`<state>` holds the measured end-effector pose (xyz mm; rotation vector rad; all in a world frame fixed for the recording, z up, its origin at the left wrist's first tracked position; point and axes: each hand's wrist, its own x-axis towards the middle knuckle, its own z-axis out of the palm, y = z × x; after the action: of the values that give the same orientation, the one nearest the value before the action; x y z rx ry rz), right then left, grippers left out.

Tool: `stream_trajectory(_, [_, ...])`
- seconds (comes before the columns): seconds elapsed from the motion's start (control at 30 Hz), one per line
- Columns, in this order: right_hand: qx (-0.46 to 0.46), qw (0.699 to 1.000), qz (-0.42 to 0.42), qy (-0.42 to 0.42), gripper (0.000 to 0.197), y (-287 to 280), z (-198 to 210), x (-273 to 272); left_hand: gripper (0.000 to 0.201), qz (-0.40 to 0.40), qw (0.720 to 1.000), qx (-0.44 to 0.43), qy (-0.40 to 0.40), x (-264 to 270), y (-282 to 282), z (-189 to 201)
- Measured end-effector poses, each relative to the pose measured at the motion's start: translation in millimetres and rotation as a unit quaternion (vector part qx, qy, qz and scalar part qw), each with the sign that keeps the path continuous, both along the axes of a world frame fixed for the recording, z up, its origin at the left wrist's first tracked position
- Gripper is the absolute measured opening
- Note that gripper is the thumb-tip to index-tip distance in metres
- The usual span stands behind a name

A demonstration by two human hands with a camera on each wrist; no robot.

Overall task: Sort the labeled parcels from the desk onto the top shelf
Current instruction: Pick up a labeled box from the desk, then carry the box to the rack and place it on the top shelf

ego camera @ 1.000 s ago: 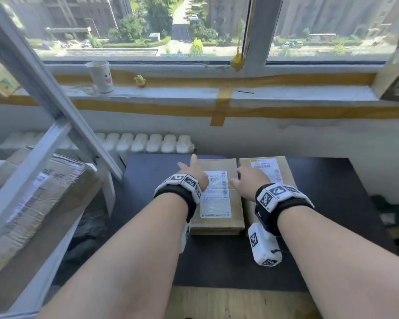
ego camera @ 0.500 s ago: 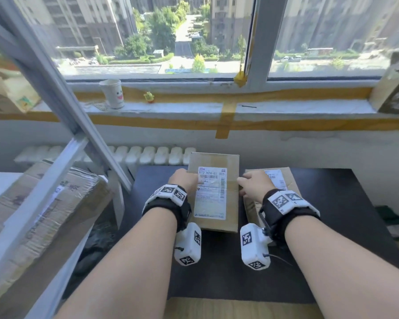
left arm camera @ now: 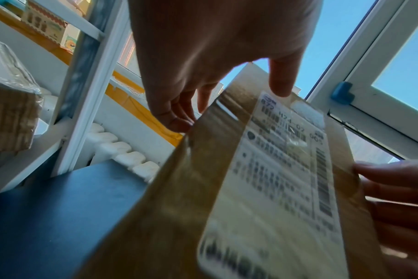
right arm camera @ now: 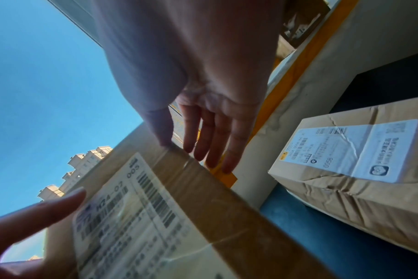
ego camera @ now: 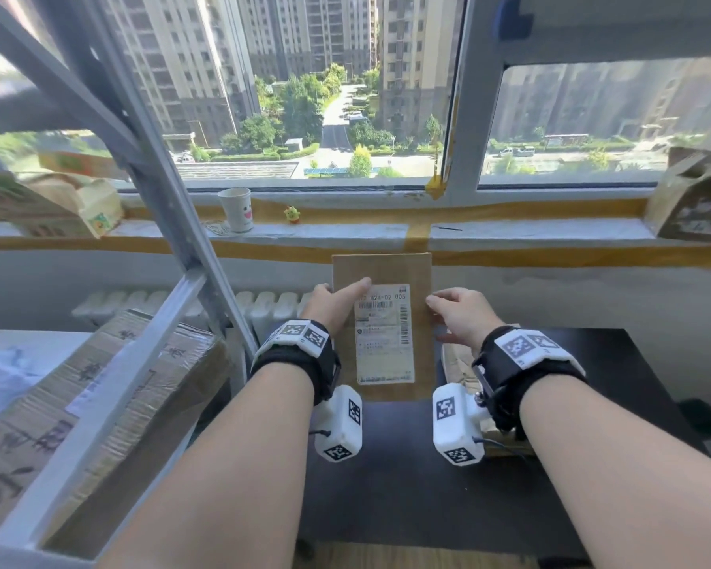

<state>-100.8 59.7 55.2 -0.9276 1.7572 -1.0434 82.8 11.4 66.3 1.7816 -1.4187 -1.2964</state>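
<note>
A flat brown parcel (ego camera: pixel 382 334) with a white shipping label is held upright above the black desk (ego camera: pixel 427 486), label facing me. My left hand (ego camera: pixel 337 299) grips its left edge, thumb on the front and fingers behind (left arm camera: pixel 174 115). My right hand (ego camera: pixel 454 308) pinches the right edge, thumb in front and fingers (right arm camera: pixel 212 143) behind. A second labeled parcel (right arm camera: pixel 358 169) lies on the desk to the right, mostly hidden behind my right wrist in the head view. The same held parcel (left arm camera: pixel 263 188) fills the left wrist view.
A grey-white metal shelf frame (ego camera: pixel 140 158) stands at the left, with a large cardboard box (ego camera: pixel 99 404) on a lower level and cartons (ego camera: pixel 70 199) higher up. On the windowsill sit a paper cup (ego camera: pixel 237 209), a small yellow toy (ego camera: pixel 292 214) and a worn box (ego camera: pixel 694 199).
Both hands took hold of the left parcel where it lay flat on the desk and raised it upright toward the window. The other parcel has stayed on the desk.
</note>
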Motion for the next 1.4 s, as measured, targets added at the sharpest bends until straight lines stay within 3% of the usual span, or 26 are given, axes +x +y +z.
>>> stream_trajectory(0.1, [0.019, 0.998, 0.010, -0.054, 0.030, 6, 5, 8, 0.055, -0.027, 0.998, -0.014, 0.054, 4, 7, 4])
stream_trajectory(0.13, [0.026, 0.998, 0.014, -0.059, 0.035, 8, 6, 9, 0.052, -0.035, 0.997, -0.017, 0.066, 6, 7, 4])
stream_trajectory(0.33, [0.030, 0.998, -0.012, -0.058, 0.048, 20, -7, 6, 0.110, -0.086, 0.993, -0.010, 0.086, 14, -3, -28])
stream_trajectory(0.4, [0.027, 0.997, -0.024, -0.062, 0.056, 26, -11, 7, 0.113, -0.094, 0.990, -0.015, 0.103, 15, 0, -29])
stream_trajectory(0.47, [0.020, 0.997, -0.034, -0.068, 0.060, 33, -12, 9, 0.092, -0.101, 0.986, -0.028, 0.130, 14, 13, -14])
stream_trajectory(0.53, [0.011, 0.997, -0.043, -0.068, 0.068, 43, -14, 10, 0.056, -0.123, 0.981, -0.036, 0.147, 13, 19, -11])
stream_trajectory(0.7, [0.009, 0.995, -0.031, -0.095, 0.079, 69, -6, 18, 0.025, -0.145, 0.976, -0.046, 0.156, 11, 39, 1])
stream_trajectory(0.77, [0.000, 0.995, -0.021, -0.097, 0.071, 81, 4, 22, 0.013, -0.148, 0.974, -0.047, 0.163, 13, 47, 6])
stream_trajectory(0.87, [-0.018, 0.995, -0.031, -0.090, 0.051, 104, 14, 26, 0.012, -0.153, 0.972, -0.057, 0.171, 17, 65, 12])
stream_trajectory(1.03, [-0.016, 0.997, -0.014, -0.075, 0.045, 163, 20, 35, 0.019, -0.153, 0.970, -0.075, 0.174, 28, 121, 13])
stream_trajectory(1.17, [-0.020, 0.995, -0.015, -0.097, 0.053, 208, 15, 45, 0.022, -0.150, 0.972, -0.075, 0.165, 42, 171, 11])
stream_trajectory(1.3, [-0.021, 0.995, 0.000, -0.101, 0.044, 261, 8, 68, 0.018, -0.123, 0.973, -0.090, 0.174, 68, 231, 5])
stream_trajectory(1.4, [-0.018, 0.993, 0.022, -0.111, 0.035, 293, 6, 89, 0.046, -0.103, 0.977, -0.084, 0.168, 91, 269, 3])
